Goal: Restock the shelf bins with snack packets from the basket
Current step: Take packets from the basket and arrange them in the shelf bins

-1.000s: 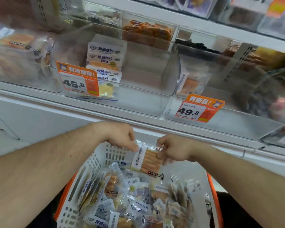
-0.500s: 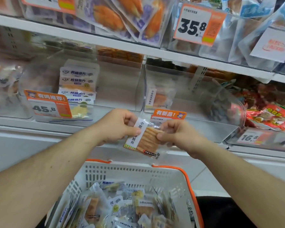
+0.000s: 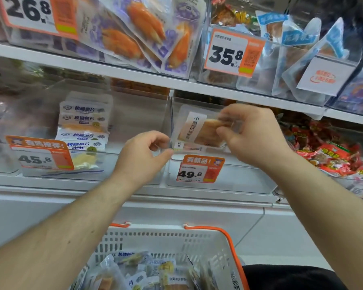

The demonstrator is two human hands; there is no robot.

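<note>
We've lifted the snack packet (image 3: 199, 130) up from the basket (image 3: 172, 237) w/ both hands; now it's inside the clear bin (image 3: 228, 185) behind the 49.8 tag (image 3: 199, 169). Right hand (image 3: 252, 135) pinches it, left hand (image 3: 143, 153) curled at its corner, contact unclear. Placement nearly done, release next

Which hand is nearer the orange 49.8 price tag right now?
Left. The left hand hangs just left of the orange 49.8 price tag, nearly level with it. The right hand is higher, up and right, pinching the clear snack packet.
</note>
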